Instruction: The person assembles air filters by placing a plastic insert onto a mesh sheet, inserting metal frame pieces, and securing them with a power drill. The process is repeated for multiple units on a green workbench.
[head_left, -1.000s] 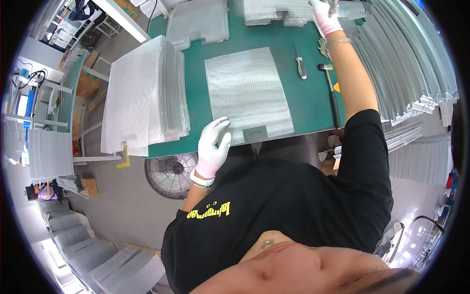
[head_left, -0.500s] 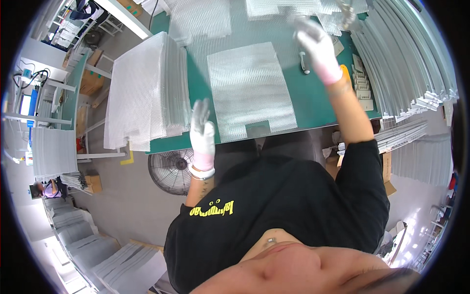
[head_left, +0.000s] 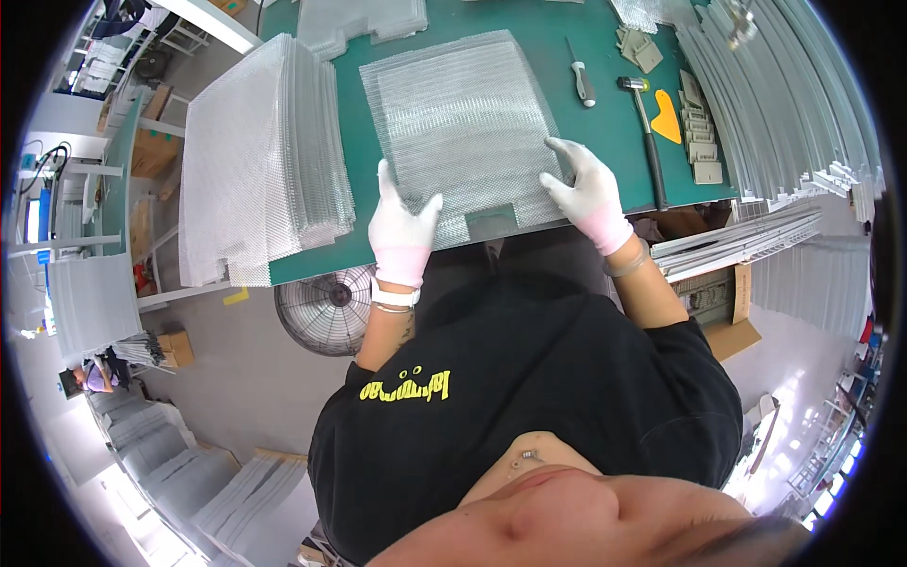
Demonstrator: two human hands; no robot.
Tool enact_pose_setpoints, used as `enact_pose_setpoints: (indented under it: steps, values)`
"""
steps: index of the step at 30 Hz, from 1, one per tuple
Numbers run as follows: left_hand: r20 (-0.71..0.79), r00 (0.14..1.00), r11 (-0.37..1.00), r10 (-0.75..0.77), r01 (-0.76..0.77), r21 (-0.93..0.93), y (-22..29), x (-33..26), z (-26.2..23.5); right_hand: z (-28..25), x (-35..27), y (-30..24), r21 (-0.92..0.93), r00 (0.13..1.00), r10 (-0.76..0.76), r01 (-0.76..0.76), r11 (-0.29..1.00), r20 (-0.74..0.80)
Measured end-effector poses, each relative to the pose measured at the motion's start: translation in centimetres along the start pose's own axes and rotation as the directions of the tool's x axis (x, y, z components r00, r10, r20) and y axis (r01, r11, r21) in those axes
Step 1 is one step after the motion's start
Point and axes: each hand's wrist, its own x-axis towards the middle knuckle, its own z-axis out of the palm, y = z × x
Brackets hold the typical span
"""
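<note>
Two silvery mesh sheets, or a thin stack of them (head_left: pixel 463 123), lie slightly offset on the green tabletop in front of me, a notch in their near edge. My left hand (head_left: pixel 402 227), in a white glove with a pink cuff, rests at the near left edge, fingers along the side and thumb over the mesh. At the right edge is my right hand (head_left: pixel 590 194), gloved alike, its fingers and thumb spread at the mesh. Both hands look open, touching or nearly touching the edges. A taller mesh stack (head_left: pixel 265 161) stands to the left.
To the right lie a screwdriver (head_left: pixel 583 85), a mallet (head_left: pixel 650 142), a yellow scraper (head_left: pixel 666 115) and small beige plates (head_left: pixel 701 142). Long framed panels (head_left: pixel 784 113) stack at the far right. More mesh (head_left: pixel 354 21) lies at the back. A floor fan (head_left: pixel 326 312) stands below the table.
My right hand has come back from the far right to the mesh's right edge. My left hand has moved onto its left edge. The mallet now shows fully.
</note>
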Motion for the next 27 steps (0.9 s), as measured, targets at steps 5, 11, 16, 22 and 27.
enact_pose_setpoints:
  steps: [5, 11, 16, 22, 27]
  values:
    - [-0.045, 0.989, 0.982, 0.142, -0.134, 0.134, -1.8, 0.1, 2.0, 1.7, -0.4, 1.1, -0.099, 0.999, -0.047, 0.045, 0.994, -0.019]
    - [0.018, 0.996, 0.989, 0.085, -0.087, 0.121, -1.7, 0.3, 2.0, 2.5, -1.1, 1.8, -0.174, 0.995, -0.093, 0.084, 0.981, -0.043]
    - [0.082, 0.997, 0.990, 0.008, -0.019, 0.143, -1.5, 0.3, 1.8, 2.3, -1.1, 1.9, -0.212, 0.996, -0.093, 0.088, 0.973, -0.014]
    - [0.083, 0.996, 0.981, -0.017, 0.001, 0.194, -1.5, 0.6, 1.7, 2.1, -0.7, 1.1, -0.327, 0.997, -0.021, 0.042, 0.944, 0.068]
    - [0.056, 0.995, 0.900, 0.079, -0.095, 0.425, -0.3, 1.2, 0.0, -0.7, 2.0, -1.8, -0.604, 0.971, -0.037, 0.177, 0.778, 0.236]
